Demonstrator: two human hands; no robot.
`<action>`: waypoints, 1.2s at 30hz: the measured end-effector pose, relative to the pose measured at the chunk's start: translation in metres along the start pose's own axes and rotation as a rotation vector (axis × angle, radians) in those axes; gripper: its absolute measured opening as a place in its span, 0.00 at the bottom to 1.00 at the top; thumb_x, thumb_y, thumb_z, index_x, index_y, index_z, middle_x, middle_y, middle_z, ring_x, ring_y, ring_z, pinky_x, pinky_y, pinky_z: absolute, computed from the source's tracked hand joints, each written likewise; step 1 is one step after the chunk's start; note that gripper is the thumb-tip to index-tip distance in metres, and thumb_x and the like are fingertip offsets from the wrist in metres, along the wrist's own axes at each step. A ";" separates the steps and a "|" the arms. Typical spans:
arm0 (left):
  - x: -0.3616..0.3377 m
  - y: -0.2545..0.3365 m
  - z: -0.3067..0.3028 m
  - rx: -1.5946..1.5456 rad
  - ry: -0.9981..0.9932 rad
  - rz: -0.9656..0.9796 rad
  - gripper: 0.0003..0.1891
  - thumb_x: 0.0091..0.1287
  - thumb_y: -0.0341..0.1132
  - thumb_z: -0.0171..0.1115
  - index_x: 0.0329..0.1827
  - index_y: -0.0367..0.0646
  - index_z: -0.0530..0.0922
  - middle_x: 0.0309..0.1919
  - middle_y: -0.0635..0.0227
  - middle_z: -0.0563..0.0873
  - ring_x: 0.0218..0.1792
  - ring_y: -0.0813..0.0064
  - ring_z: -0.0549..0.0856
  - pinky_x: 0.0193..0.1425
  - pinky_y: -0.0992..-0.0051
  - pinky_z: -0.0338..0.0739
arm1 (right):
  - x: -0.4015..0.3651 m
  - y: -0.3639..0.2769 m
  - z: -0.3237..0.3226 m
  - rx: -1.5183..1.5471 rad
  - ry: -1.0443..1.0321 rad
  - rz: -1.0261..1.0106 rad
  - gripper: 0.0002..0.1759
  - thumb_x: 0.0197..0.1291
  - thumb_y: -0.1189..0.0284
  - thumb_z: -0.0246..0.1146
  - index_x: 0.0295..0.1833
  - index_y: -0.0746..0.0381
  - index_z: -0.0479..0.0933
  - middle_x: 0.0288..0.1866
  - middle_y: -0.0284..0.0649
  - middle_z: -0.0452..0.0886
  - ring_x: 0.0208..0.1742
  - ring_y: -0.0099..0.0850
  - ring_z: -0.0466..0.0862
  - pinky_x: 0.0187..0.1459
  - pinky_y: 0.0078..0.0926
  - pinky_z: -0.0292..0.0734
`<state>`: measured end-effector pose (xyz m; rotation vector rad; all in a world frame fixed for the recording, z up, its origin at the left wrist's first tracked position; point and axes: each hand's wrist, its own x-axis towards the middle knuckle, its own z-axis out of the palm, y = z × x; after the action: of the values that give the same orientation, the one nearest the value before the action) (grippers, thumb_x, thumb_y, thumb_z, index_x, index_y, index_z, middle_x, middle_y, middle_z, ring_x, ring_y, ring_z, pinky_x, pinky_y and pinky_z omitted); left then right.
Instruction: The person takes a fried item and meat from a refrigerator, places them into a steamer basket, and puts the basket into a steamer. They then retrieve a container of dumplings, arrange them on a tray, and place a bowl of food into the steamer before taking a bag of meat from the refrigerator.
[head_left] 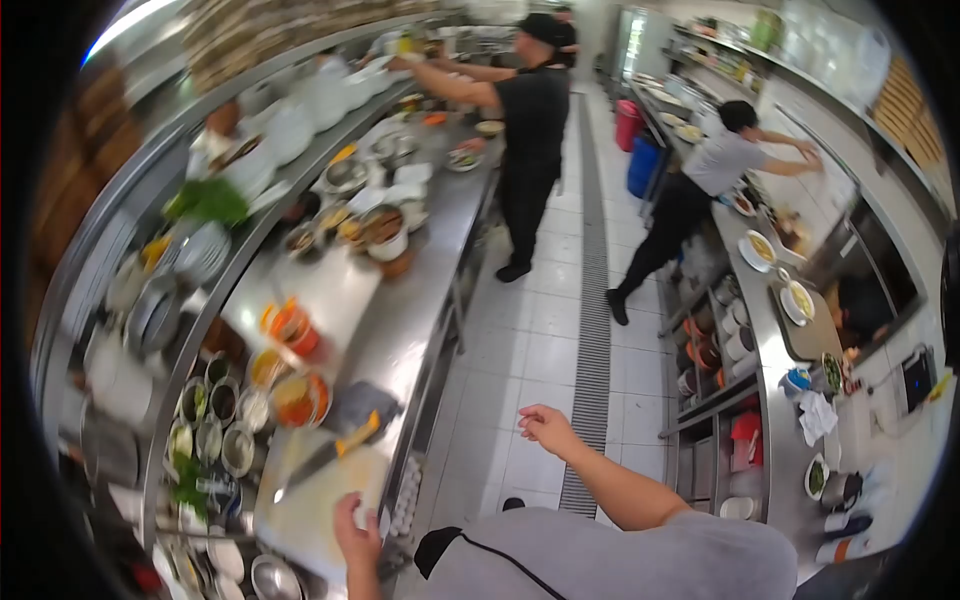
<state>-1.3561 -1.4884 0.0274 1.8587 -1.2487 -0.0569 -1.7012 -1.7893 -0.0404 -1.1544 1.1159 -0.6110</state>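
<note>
Left hand (357, 545) seems to grip a white thing (372, 521), probably light, maybe fragile, so I'd cradle its sides. Right hand (543, 426), well apart, looks empty, fingers loose.

A restaurant kitchen: left of the floor drain (593, 300), a long steel counter (405, 315) bears a board (300, 515), knife (335, 452) and food tubs (300, 398); right of it, dishes (797, 303) line another counter (768, 360).
</note>
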 end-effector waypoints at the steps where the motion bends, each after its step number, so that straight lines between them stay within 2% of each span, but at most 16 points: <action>1: 0.015 0.008 0.031 0.018 -0.125 0.038 0.20 0.61 0.24 0.68 0.58 0.36 0.80 0.51 0.50 0.85 0.52 0.51 0.85 0.59 0.61 0.80 | 0.014 -0.010 -0.021 0.022 0.041 -0.012 0.18 0.72 0.75 0.62 0.65 0.66 0.79 0.47 0.38 0.87 0.43 0.26 0.88 0.45 0.26 0.84; 8: 0.100 -0.022 0.192 0.002 -0.651 -0.028 0.20 0.64 0.26 0.71 0.60 0.35 0.81 0.51 0.55 0.88 0.51 0.58 0.88 0.60 0.62 0.82 | 0.158 -0.027 -0.193 -0.116 0.257 -0.013 0.21 0.68 0.71 0.65 0.65 0.65 0.80 0.45 0.41 0.88 0.44 0.30 0.89 0.45 0.29 0.84; 10: 0.138 -0.073 0.237 -0.127 -1.136 -0.322 0.50 0.73 0.35 0.67 0.90 0.48 0.40 0.83 0.48 0.63 0.79 0.43 0.67 0.82 0.50 0.59 | 0.197 0.032 -0.260 -0.444 0.440 -0.089 0.22 0.66 0.67 0.64 0.63 0.65 0.81 0.48 0.49 0.89 0.46 0.40 0.90 0.47 0.36 0.85; 11: 0.162 -0.067 0.258 -0.123 -1.158 -0.312 0.50 0.73 0.35 0.67 0.90 0.48 0.40 0.83 0.48 0.63 0.79 0.43 0.67 0.82 0.50 0.59 | 0.196 0.053 -0.288 -0.733 0.524 -0.196 0.22 0.65 0.65 0.62 0.61 0.65 0.83 0.50 0.53 0.89 0.47 0.46 0.90 0.49 0.40 0.86; 13: 0.223 -0.039 0.318 -0.260 -0.735 -0.158 0.19 0.65 0.28 0.71 0.59 0.36 0.82 0.53 0.54 0.89 0.51 0.60 0.91 0.58 0.64 0.84 | 0.189 0.152 -0.354 -0.941 0.530 0.226 0.23 0.66 0.59 0.60 0.54 0.66 0.86 0.56 0.56 0.87 0.59 0.54 0.86 0.62 0.46 0.81; 16: 0.326 -0.020 0.427 -0.339 -0.784 -0.175 0.20 0.66 0.29 0.71 0.62 0.37 0.82 0.53 0.55 0.90 0.54 0.64 0.90 0.61 0.66 0.84 | 0.102 0.236 -0.412 -1.310 0.017 0.595 0.15 0.62 0.59 0.66 0.46 0.58 0.88 0.44 0.50 0.90 0.48 0.53 0.89 0.52 0.53 0.82; 17: 0.361 -0.009 0.464 -0.366 -0.785 -0.138 0.20 0.66 0.28 0.71 0.62 0.37 0.82 0.54 0.55 0.90 0.54 0.64 0.90 0.62 0.66 0.84 | 0.049 0.209 -0.400 -1.526 -0.081 0.505 0.13 0.66 0.58 0.65 0.45 0.53 0.89 0.44 0.47 0.90 0.51 0.49 0.89 0.52 0.51 0.83; 18: 0.400 0.016 0.495 -0.350 -0.835 -0.072 0.21 0.66 0.29 0.71 0.62 0.37 0.82 0.54 0.55 0.90 0.55 0.63 0.90 0.62 0.66 0.84 | 0.017 0.199 -0.395 -1.493 -0.085 0.544 0.10 0.63 0.60 0.69 0.42 0.54 0.88 0.36 0.47 0.91 0.46 0.45 0.91 0.49 0.48 0.84; 19: 0.441 0.048 0.527 -0.332 -0.885 -0.007 0.21 0.67 0.30 0.71 0.63 0.37 0.81 0.54 0.55 0.90 0.55 0.63 0.90 0.63 0.66 0.83 | -0.015 0.270 -0.401 -0.959 0.368 0.704 0.13 0.62 0.57 0.70 0.41 0.55 0.88 0.31 0.46 0.90 0.41 0.43 0.91 0.45 0.49 0.85; 20: 0.476 0.074 0.560 -0.315 -0.904 0.045 0.21 0.67 0.30 0.70 0.63 0.38 0.81 0.55 0.55 0.90 0.55 0.63 0.90 0.62 0.66 0.83 | -0.049 0.273 -0.390 -0.624 0.466 0.753 0.15 0.62 0.58 0.70 0.42 0.59 0.87 0.29 0.45 0.89 0.39 0.43 0.91 0.41 0.49 0.85; 21: 0.506 0.097 0.594 -0.294 -0.923 0.099 0.21 0.68 0.31 0.70 0.63 0.38 0.81 0.55 0.55 0.90 0.55 0.62 0.90 0.62 0.65 0.84 | -0.064 0.240 -0.376 -1.340 0.007 0.704 0.13 0.62 0.60 0.66 0.41 0.58 0.88 0.31 0.45 0.90 0.40 0.43 0.92 0.40 0.50 0.84; 24: 0.576 0.139 0.702 -0.294 -1.012 0.151 0.21 0.68 0.32 0.69 0.64 0.39 0.81 0.56 0.55 0.90 0.56 0.62 0.90 0.61 0.65 0.84 | -0.097 0.285 -0.336 -1.062 0.012 0.824 0.12 0.59 0.59 0.64 0.36 0.54 0.89 0.34 0.43 0.91 0.40 0.43 0.91 0.43 0.47 0.84; 31: 0.626 0.075 0.877 0.239 -1.129 -0.144 0.22 0.68 0.42 0.65 0.63 0.44 0.83 0.58 0.54 0.89 0.60 0.51 0.87 0.65 0.58 0.81 | 0.117 0.205 -0.434 -0.952 0.023 0.684 0.12 0.56 0.58 0.65 0.32 0.52 0.89 0.35 0.42 0.91 0.41 0.43 0.91 0.44 0.46 0.84; 33: 0.614 0.001 0.895 0.467 -1.312 0.214 0.18 0.67 0.47 0.64 0.53 0.49 0.88 0.60 0.54 0.88 0.61 0.52 0.87 0.64 0.54 0.82 | 0.219 0.189 -0.502 -1.170 -0.034 0.449 0.12 0.55 0.58 0.65 0.31 0.51 0.89 0.35 0.42 0.91 0.41 0.42 0.91 0.44 0.46 0.84; 34: 0.624 0.038 0.869 0.749 -1.547 0.924 0.17 0.68 0.46 0.62 0.52 0.49 0.88 0.58 0.54 0.88 0.58 0.51 0.87 0.61 0.54 0.83 | 0.277 0.185 -0.541 -1.270 -0.025 0.330 0.12 0.55 0.57 0.65 0.31 0.51 0.89 0.35 0.42 0.91 0.41 0.42 0.91 0.44 0.45 0.84; 36: 0.609 -0.012 0.865 0.625 -1.561 0.727 0.16 0.67 0.43 0.62 0.53 0.49 0.87 0.47 0.54 0.90 0.53 0.51 0.88 0.57 0.52 0.84 | 0.429 0.148 -0.641 -0.691 0.098 0.790 0.18 0.61 0.55 0.62 0.33 0.55 0.88 0.37 0.47 0.90 0.43 0.47 0.90 0.46 0.48 0.84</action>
<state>-1.4537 -2.4992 -0.2708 1.5287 -3.2189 -0.9406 -2.1513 -2.3612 -0.3352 -1.1176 1.8004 0.3713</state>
